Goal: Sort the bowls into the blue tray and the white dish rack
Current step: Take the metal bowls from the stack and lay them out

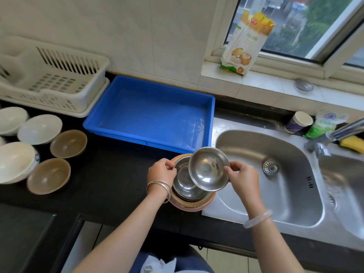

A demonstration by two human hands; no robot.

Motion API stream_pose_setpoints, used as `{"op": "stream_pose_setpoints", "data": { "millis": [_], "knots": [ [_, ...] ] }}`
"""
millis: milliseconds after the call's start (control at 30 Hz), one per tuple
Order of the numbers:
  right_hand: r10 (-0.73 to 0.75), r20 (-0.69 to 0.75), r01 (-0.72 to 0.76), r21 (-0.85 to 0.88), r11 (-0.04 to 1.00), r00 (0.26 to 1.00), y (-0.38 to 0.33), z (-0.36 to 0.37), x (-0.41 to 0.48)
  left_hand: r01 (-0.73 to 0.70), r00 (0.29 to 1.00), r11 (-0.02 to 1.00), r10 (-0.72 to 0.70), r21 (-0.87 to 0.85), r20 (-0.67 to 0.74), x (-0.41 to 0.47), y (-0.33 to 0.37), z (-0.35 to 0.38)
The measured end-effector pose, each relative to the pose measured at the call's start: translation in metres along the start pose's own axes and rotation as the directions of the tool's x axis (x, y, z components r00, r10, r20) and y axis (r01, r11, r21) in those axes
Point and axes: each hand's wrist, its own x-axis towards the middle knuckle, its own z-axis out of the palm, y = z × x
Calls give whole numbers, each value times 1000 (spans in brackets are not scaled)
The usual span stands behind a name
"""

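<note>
step: right hand (241,173) pinches top bowl (208,168), tilted over stack (183,183) | left hand (161,171) grips stack rim | next: prob carry it over into tray (149,113)

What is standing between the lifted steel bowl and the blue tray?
Nothing visible. The right hand holds the steel bowl up just in front of the blue tray; only the tray's near wall lies between.

One wide-angle camera sits on my head, looking forward and steeply down at the black stone counter (110,174). The rectangular blue plastic tray (149,113) lies just above mid-view. Below it my left forearm (126,223) and right forearm (271,243) come in from the bottom edge, close to the lens. Left of the tray, the white slotted plastic dish rack (59,83) is cut off by the frame's edge. To its right, the stainless steel sink (246,146) looks bent by the lens.
</note>
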Motion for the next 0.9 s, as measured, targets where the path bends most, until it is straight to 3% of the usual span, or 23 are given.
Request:
{"op": "stream_pose_setpoints", "data": {
  "millis": [433, 667, 900],
  "knots": [
    [-62, 142, 36, 180, 983, 988, -64, 44, 1, 153, 963, 946, -208, -286, -172, 8, -48, -88],
    [-50, 325, -44, 275, 960, 944, -107, 127, 1, 273, 864, 813, -443, -514, -241, -3, -119, -139],
    [-22, 461, -76, 194, 978, 887, -137, 212, -3, 332, 757, 693, -601, -640, -257, -10, -175, -158]
  ]
}}
